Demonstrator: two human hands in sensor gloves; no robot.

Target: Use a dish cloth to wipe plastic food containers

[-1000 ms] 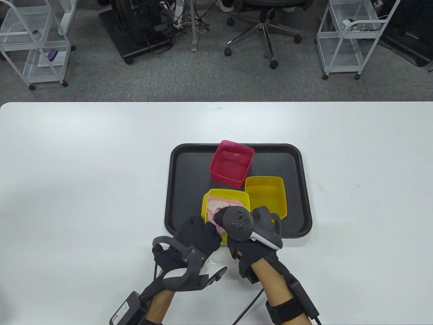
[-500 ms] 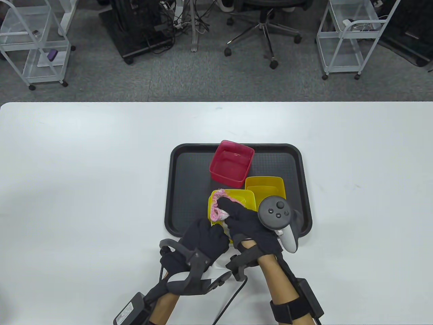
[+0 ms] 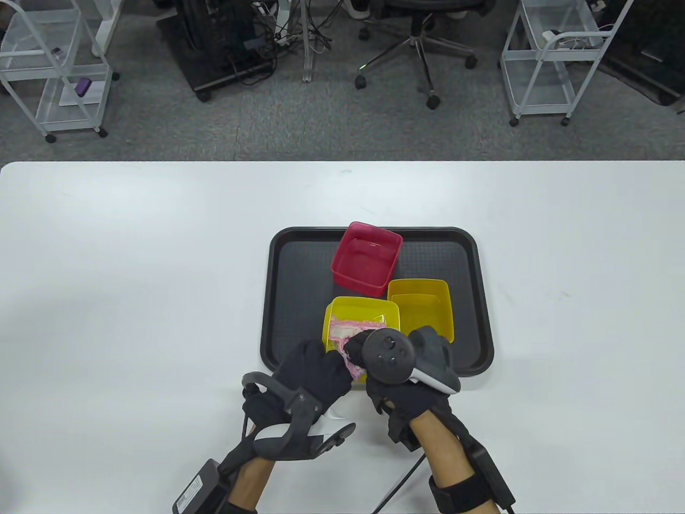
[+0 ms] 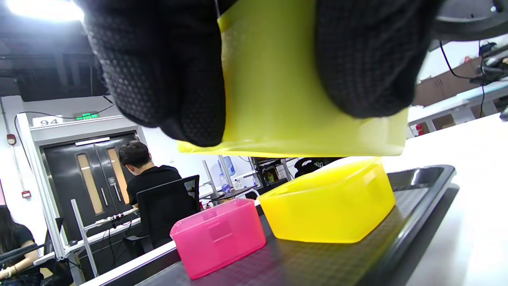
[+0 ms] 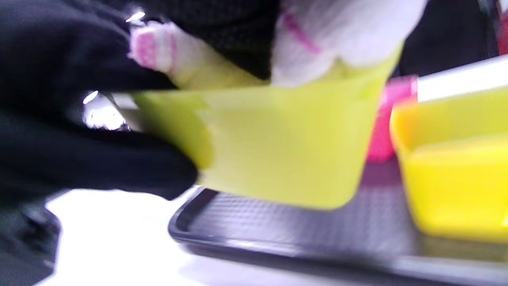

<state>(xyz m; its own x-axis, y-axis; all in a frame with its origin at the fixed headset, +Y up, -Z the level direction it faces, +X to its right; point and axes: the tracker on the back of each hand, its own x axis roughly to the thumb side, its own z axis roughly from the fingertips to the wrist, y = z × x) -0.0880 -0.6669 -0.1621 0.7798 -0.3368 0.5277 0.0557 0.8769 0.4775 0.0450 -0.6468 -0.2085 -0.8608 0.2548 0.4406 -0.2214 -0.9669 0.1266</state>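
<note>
Inside translucent yellow container [image 3: 362, 316]: fluffy pink-white cloth [image 3: 350, 331]

Right hand [image 3: 398, 375] rolled back over since half second ago: tracker again on top, covering glove; fingers, then stretched into container, now hidden beneath. Dish cloth [image 3: 350, 334], then bunched against container's left wall, now spread across near half, tail hanging over near rim. Lime-yellow container [image 3: 364, 316] shifted slightly left and nearer. Left hand [image 3: 316, 375] drew slightly left with it.
</note>
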